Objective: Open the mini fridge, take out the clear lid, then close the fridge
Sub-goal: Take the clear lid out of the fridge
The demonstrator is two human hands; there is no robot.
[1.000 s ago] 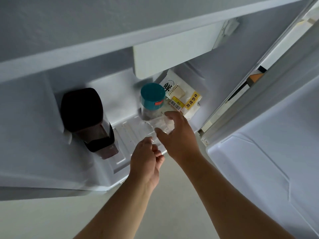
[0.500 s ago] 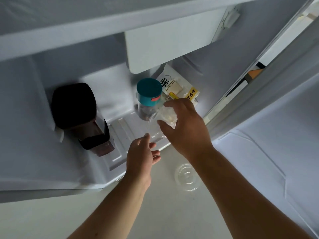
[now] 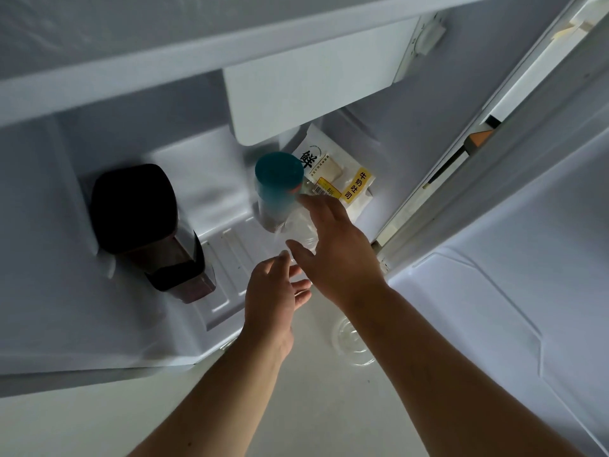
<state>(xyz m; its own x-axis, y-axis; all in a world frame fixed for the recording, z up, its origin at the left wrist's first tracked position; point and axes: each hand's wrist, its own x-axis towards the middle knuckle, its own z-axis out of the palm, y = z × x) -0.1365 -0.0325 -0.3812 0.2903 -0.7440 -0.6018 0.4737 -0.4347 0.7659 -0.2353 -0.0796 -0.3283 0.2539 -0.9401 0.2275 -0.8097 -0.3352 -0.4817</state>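
Low at the open cabinet, looking down:
Mini fridge: stands open, white inside, its ribbed floor bare toward the front.
Fridge door: swung out to the right, inner panel facing up at the camera.
Freezer flap: white panel hanging at the top of the compartment, above the jar.
Dark container: black-topped, brownish below, tilted against the left inner wall.
Right hand: reaching into the fridge, fingers spread and curved over a clear plastic piece just in front of the jar; whether it actually grips the piece cannot be told through the blur.
Left hand: open and empty, fingers loosely fanned, at the fridge's front edge just below the right thumb.
Bread packet: white with a yellow label, leaning in the back right corner.
Jar: teal cap, upright, beside the packet.
Clear lid: round, lying on the pale floor outside the fridge, partly hidden by the right forearm.
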